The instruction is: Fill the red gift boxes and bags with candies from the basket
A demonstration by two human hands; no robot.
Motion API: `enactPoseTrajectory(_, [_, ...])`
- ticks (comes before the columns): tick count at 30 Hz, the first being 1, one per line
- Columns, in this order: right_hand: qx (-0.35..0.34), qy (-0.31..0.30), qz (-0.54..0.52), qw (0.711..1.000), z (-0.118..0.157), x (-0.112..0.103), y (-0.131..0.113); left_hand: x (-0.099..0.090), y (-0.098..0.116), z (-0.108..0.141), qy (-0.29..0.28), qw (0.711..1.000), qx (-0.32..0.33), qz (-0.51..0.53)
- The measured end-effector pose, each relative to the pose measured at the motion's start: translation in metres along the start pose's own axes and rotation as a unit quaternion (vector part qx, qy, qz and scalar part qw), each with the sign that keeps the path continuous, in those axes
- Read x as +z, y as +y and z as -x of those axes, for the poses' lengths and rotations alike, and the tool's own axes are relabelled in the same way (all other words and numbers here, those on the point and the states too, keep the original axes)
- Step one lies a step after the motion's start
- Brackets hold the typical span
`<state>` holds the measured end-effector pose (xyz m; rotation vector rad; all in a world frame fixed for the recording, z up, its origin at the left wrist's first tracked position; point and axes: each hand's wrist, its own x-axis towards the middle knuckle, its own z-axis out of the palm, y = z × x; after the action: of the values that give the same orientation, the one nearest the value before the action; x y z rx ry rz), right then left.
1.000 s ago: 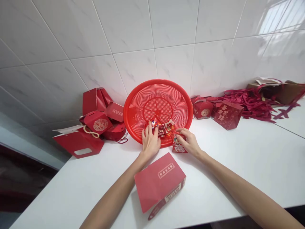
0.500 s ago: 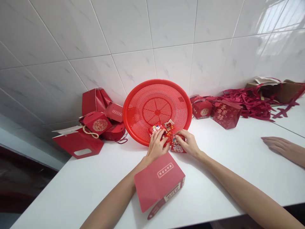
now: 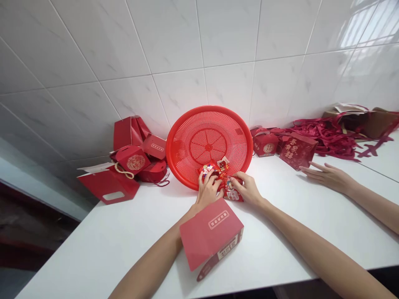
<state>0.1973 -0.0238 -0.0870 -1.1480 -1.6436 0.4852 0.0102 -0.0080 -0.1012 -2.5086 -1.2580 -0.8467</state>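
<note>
On a white table [image 3: 124, 245], a red colander [image 3: 172, 145] tilts by the tiled wall [image 3: 229, 37]. At its near rim, the left hand [image 3: 208, 193] touches wrapped sweets [image 3: 223, 164]; the right hand [image 3: 249, 189] pinches a red packet [image 3: 232, 196]. A red box [image 3: 208, 232] sits nearest. Red cartons [image 3: 132, 162] cluster left; ribbons [image 3: 330, 137] lie far right. Another person's hand [image 3: 330, 177] reaches in from the right.

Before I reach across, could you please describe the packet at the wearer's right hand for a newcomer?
Find the big red perforated basket in front of the tiled wall. At its front rim, the wearer's right hand touches a red packet. Unlike the packets by the left hand, its lower end, with a whitish printed panel, shows past the rim.
</note>
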Motion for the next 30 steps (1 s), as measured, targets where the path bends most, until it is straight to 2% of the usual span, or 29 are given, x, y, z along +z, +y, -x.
enactPoseTrajectory(9, [0.015,0.023,-0.017,0.999,-0.001,-0.002,0.0,-0.004,0.001,0.003,0.001,1.0,-0.012,-0.021])
enactPoseTrajectory(18, [0.034,0.051,-0.035,0.998,-0.004,-0.006,-0.002,0.002,0.0,0.005,0.016,0.999,-0.01,-0.028])
enactPoseTrajectory(30, [0.05,0.053,-0.053,0.996,-0.003,-0.004,-0.001,-0.009,-0.008,0.0,0.036,0.996,-0.079,-0.004])
